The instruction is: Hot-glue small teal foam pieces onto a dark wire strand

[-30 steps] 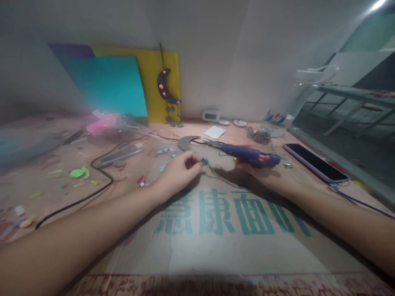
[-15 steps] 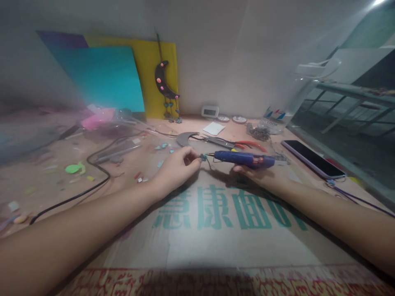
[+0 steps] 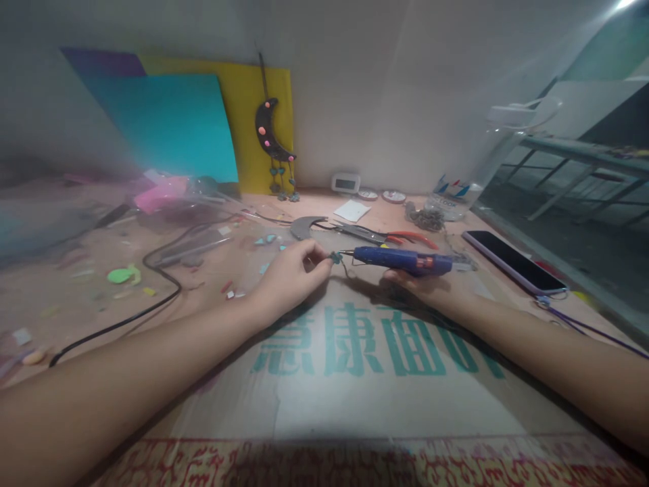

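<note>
Between thumb and fingertips, my left hand [image 3: 299, 270] pinches a small teal trinket [image 3: 335, 258] with a thin dark cord trailing from it. A blue glue gun [image 3: 400, 259] lies sideways in my right hand [image 3: 420, 283], fingers closed under its body. Its metal nozzle points left and is at the trinket; whether they touch I cannot tell. Just behind my hands are a grey crescent piece [image 3: 306, 226] and pliers with red handles [image 3: 362, 234]. A dark crescent hanging [image 3: 268, 132] with pink dots and small dangling pieces is against the yellow sheet.
A phone [image 3: 514, 262] lies to the right, near a clear plastic jug [image 3: 466, 176] and a grey chain heap [image 3: 426, 218]. A black cable [image 3: 157, 304] curves across the left side among coloured scraps. A white digital clock [image 3: 345, 182] stands by the wall.
Almost nothing differs. The trinket and the glue gun have shifted very slightly to the right, with both hands keeping the same grips.
</note>
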`<action>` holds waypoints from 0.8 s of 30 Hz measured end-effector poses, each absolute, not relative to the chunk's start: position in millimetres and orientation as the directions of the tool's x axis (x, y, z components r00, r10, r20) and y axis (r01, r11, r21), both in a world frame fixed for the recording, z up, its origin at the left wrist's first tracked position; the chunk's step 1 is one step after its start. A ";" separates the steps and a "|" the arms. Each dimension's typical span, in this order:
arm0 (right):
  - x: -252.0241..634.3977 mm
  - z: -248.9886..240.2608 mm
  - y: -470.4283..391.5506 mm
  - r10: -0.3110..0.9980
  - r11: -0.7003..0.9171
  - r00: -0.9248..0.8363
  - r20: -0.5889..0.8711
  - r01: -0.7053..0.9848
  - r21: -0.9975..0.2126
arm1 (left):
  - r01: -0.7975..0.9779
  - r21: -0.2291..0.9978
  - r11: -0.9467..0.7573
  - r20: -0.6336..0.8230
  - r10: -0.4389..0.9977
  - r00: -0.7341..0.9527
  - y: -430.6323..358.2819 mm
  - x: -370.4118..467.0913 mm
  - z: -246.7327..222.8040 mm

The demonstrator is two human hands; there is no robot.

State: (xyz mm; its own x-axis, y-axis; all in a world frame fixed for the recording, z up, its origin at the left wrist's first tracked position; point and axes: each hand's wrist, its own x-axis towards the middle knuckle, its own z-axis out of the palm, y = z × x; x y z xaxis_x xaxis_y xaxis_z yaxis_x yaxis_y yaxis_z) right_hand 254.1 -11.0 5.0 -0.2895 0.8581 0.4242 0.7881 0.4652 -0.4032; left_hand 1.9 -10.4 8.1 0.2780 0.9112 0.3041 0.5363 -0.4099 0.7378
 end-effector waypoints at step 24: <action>256.7 -6.0 -7.1 0.893 0.437 -0.275 0.356 0.719 -0.541 | 0.536 0.722 -0.438 0.320 0.898 0.302 -9.9 0.7 6.1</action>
